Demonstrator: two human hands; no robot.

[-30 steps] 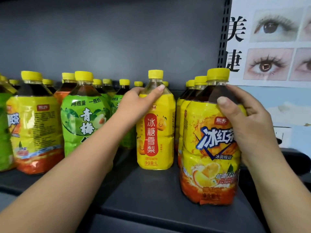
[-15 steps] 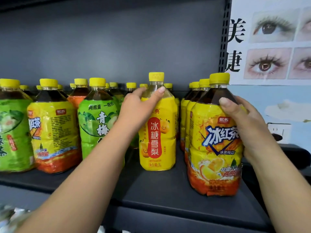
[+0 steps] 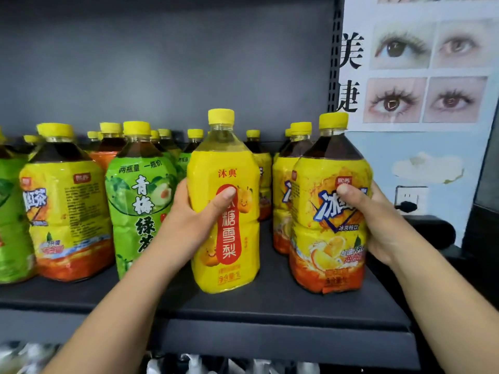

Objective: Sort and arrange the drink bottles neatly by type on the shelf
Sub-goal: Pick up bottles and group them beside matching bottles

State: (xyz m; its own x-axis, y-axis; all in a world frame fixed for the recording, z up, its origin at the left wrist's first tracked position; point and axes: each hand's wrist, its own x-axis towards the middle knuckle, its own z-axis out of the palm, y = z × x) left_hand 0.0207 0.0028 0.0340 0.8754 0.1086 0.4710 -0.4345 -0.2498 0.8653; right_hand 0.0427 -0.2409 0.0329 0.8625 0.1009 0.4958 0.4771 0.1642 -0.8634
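A yellow pear-drink bottle (image 3: 229,255) with a red label stripe stands near the front middle of the dark shelf (image 3: 270,309). My left hand (image 3: 194,214) wraps its left side, thumb across the label. At the right end, an iced black tea bottle (image 3: 328,247) with a yellow-orange label is gripped by my right hand (image 3: 378,222), thumb on its front. More iced tea bottles (image 3: 283,206) stand in a row behind it. A green plum tea bottle (image 3: 140,198) stands left of my left hand.
Further left stand another iced tea bottle (image 3: 64,222) and a green bottle (image 3: 10,225), with several more yellow-capped bottles behind. A poster of eyes (image 3: 421,66) hangs right of the shelf upright. Wrapped goods (image 3: 216,367) show on the level below.
Both hands slid from the bottles' shoulders down to mid-label. The pear bottle has come forward toward the shelf's front. The camera has moved closer and tilted lower.
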